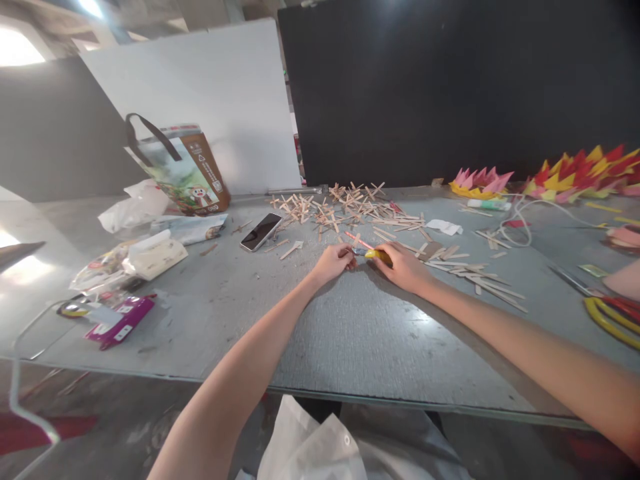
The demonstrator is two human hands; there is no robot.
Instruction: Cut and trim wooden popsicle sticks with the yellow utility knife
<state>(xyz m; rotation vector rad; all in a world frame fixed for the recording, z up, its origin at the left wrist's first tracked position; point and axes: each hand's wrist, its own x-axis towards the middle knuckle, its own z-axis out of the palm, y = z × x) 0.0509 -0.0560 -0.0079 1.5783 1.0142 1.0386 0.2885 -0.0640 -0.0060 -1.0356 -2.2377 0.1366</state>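
Note:
My left hand (334, 261) rests on the grey table (320, 333) with its fingers curled, pinching the tip end of a small tool. My right hand (403, 265) lies beside it, fingers wrapped round a yellow-handled tool (376, 254) that looks like a small cutter or glue pen. A pink stick (358, 240) lies just beyond the two hands. Behind them spreads a heap of wooden sticks (345, 207), several glued into crosses. More loose sticks (480, 277) lie to the right of my right hand.
A black phone (261, 231) lies left of the sticks. Further left are a brown bag with a strap (185, 167), plastic wrappers (150, 257) and a purple packet (120, 321). Folded paper flowers (580, 172), a white cable (520, 223) and scissors (613, 313) sit on the right.

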